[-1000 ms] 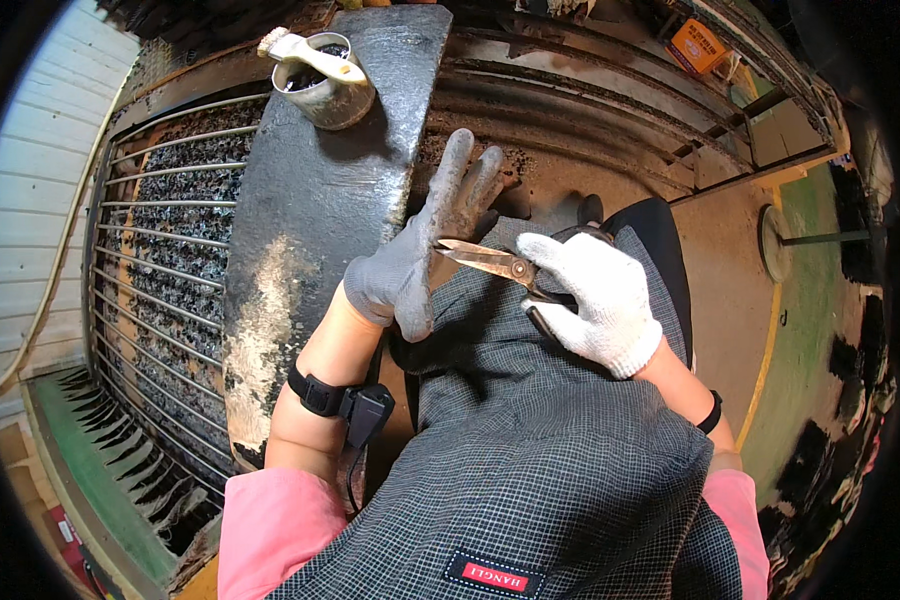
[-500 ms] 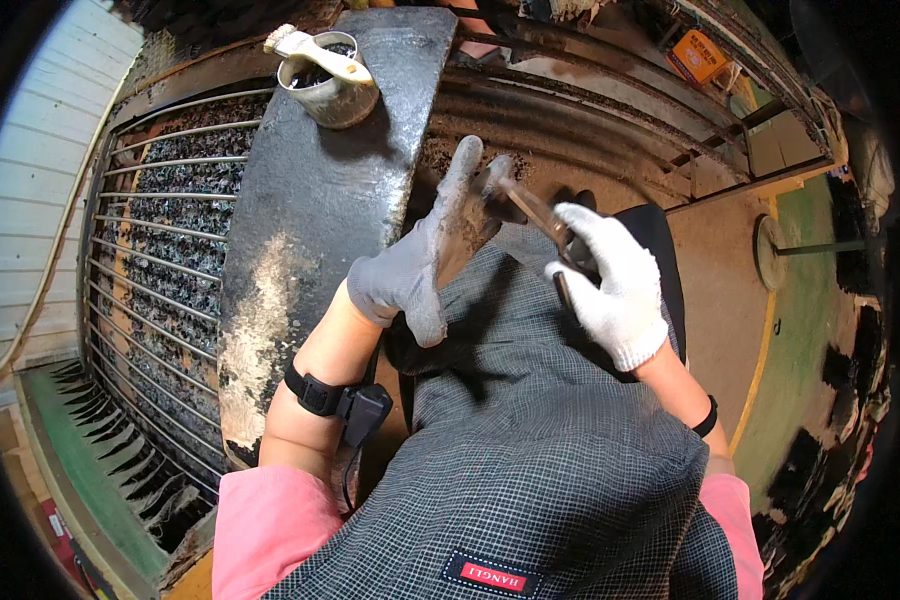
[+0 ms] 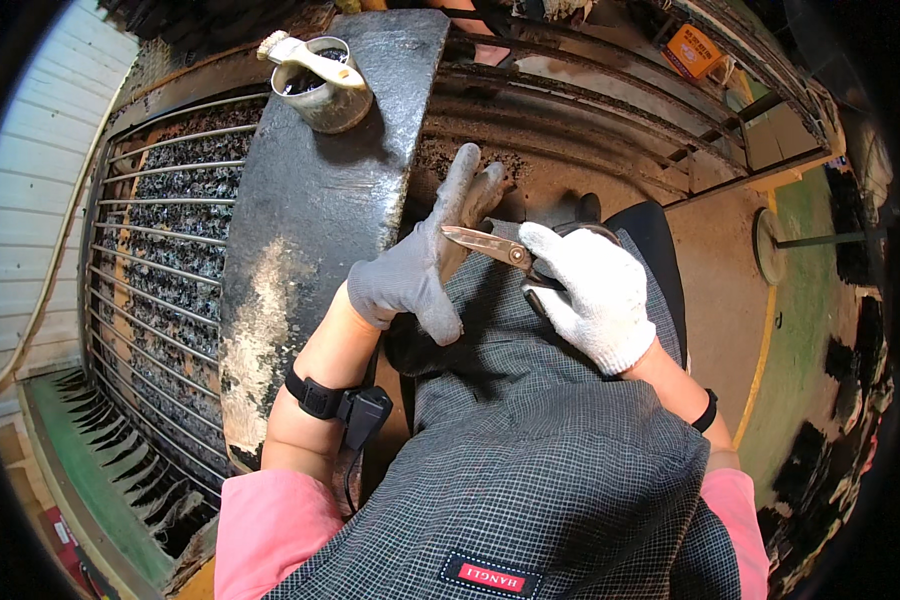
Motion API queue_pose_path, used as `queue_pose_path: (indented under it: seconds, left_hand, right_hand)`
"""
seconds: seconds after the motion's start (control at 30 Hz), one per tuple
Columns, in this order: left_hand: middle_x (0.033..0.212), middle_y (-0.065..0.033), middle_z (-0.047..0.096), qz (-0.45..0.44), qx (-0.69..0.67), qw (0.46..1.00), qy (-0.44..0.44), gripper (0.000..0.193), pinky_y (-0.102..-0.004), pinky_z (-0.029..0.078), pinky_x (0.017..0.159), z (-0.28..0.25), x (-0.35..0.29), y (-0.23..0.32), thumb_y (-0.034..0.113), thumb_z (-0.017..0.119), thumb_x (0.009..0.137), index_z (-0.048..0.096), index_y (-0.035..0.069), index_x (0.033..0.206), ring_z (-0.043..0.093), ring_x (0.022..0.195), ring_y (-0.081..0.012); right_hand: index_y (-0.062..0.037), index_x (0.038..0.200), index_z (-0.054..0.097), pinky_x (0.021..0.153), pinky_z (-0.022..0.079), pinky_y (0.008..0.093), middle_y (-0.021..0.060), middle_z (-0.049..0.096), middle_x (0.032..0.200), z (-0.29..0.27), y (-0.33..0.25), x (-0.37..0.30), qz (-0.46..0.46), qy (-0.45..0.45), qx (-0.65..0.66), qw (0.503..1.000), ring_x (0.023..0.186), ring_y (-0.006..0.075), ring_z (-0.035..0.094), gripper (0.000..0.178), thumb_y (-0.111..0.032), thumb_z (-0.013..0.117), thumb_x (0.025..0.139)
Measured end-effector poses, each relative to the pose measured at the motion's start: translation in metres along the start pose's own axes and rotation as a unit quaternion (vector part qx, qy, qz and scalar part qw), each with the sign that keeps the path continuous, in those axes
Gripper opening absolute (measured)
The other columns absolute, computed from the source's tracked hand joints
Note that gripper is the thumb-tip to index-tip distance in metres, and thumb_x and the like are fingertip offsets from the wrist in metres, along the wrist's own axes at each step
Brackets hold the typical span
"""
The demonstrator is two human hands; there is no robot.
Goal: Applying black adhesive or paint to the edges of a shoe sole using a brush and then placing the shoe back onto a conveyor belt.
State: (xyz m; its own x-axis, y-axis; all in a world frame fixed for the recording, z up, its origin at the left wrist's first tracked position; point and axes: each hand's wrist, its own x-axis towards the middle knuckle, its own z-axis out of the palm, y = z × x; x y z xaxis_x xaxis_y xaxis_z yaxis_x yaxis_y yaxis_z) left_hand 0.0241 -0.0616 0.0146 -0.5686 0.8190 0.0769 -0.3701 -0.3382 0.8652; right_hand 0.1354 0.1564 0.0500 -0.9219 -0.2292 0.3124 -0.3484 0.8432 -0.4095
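Dark checked cloth fills the foreground as an apron (image 3: pixel 540 470) spreads over the lap of a seated worker. At the worker's left, a black, worn board (image 3: pixel 340 205) stretches away, its near part rubbed to a pale patch, with a rack (image 3: pixel 170 202) of metal bars running alongside. Above the lap, the left hand (image 3: pixel 410 262), gloved in grey, is spread wide: two fingers point up and the thumb stands well apart. Nothing shows in its grasp, though part of the palm is hidden. The right hand (image 3: pixel 605 295), in a white knit glove, curls around dark handles. On the board's far part stands a metal cup (image 3: pixel 335 108) of dark matter, a pale brush (image 3: pixel 315 62) lying across its mouth.

Smallest of all are the scissors (image 3: pixel 517 256) — held between the two gloves, tips at the grey palm; whether they touch it cannot be told. The blades look nearly together. Stained metal suggests a stiff tool, light enough for one hand and hardly fragile; knit fabric should grip well. The handle loops make the sound hold — the points and edges do not.
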Motion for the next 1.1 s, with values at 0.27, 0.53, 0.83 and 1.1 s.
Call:
queue_pose_path:
  seconds: [0.27, 0.53, 0.83, 1.1]
  left_hand:
    - [0.175, -0.0197, -0.003, -0.006, 0.001, 0.999, -0.040, 0.182, -0.0531, 0.011, 0.128, -0.002, -0.002, 0.001, 0.056, 0.102, 0.033, -0.017, 0.022, 0.166, 0.004, 0.161, -0.0366]
    - [0.172, -0.0214, 0.015, 0.034, -0.198, 0.970, 0.134, 0.147, -0.0602, 0.021, 0.126, 0.020, 0.009, 0.014, 0.073, 0.088, 0.054, 0.009, 0.027, 0.168, 0.023, 0.156, -0.0434]
    - [0.172, -0.0230, 0.012, 0.166, -0.250, 0.954, 0.028, 0.141, -0.0578, 0.017, 0.128, -0.011, 0.007, -0.002, 0.063, 0.093, 0.054, 0.016, 0.029, 0.167, 0.020, 0.156, -0.0471]
    - [0.156, -0.0252, 0.044, 0.038, -0.053, 0.964, 0.258, 0.103, -0.0375, 0.058, 0.100, -0.001, 0.011, 0.008, -0.025, 0.063, 0.081, 0.019, 0.013, 0.166, 0.060, 0.131, -0.0335]
  right_hand:
    - [-0.0033, 0.133, 0.064, 0.082, 0.057, 0.0342, 0.0167, 0.071, 0.117, 0.000, 0.010, 0.004, 0.195, 0.079, 0.086, 0.974, 0.086, 0.0237, 0.070, 0.052, -0.020, 0.079, 0.086]
    - [-0.0085, 0.131, 0.066, 0.090, 0.057, 0.0395, 0.0158, 0.071, 0.117, 0.005, 0.030, -0.007, 0.210, 0.047, 0.073, 0.974, 0.102, 0.0327, 0.071, 0.051, -0.023, 0.079, 0.085]
    - [-0.0106, 0.130, 0.067, 0.088, 0.058, 0.0372, 0.0130, 0.072, 0.114, 0.004, 0.030, -0.010, 0.182, 0.021, 0.036, 0.982, 0.098, 0.0309, 0.072, 0.052, -0.016, 0.082, 0.080]
    - [-0.0109, 0.129, 0.067, 0.078, 0.058, 0.0364, 0.0109, 0.070, 0.100, 0.003, 0.029, -0.008, 0.119, 0.036, 0.055, 0.991, 0.086, 0.0281, 0.070, 0.056, -0.011, 0.085, 0.076]
